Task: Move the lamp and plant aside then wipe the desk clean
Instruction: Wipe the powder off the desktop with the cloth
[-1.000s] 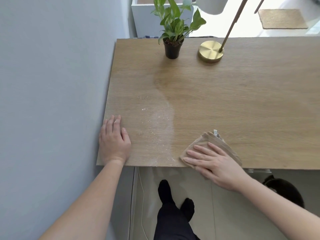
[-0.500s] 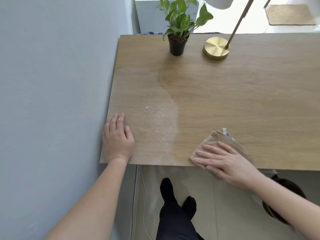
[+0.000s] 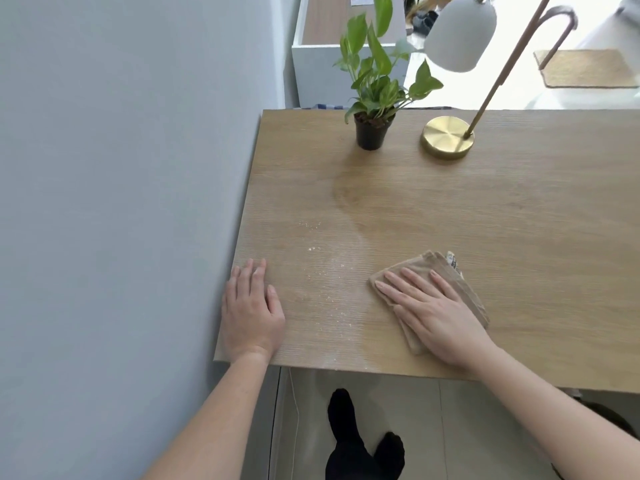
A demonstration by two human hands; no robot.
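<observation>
While flat, right hand (image 3: pixel 438 315) covers cloth (image 3: pixel 460 284).

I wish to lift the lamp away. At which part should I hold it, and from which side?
Probably the brass stem, just above the round base, coming from the right, where the desk is bare. The stem leans and the shade hangs high on its left, so a low grip should limit tipping; the plant crowds the left.
</observation>
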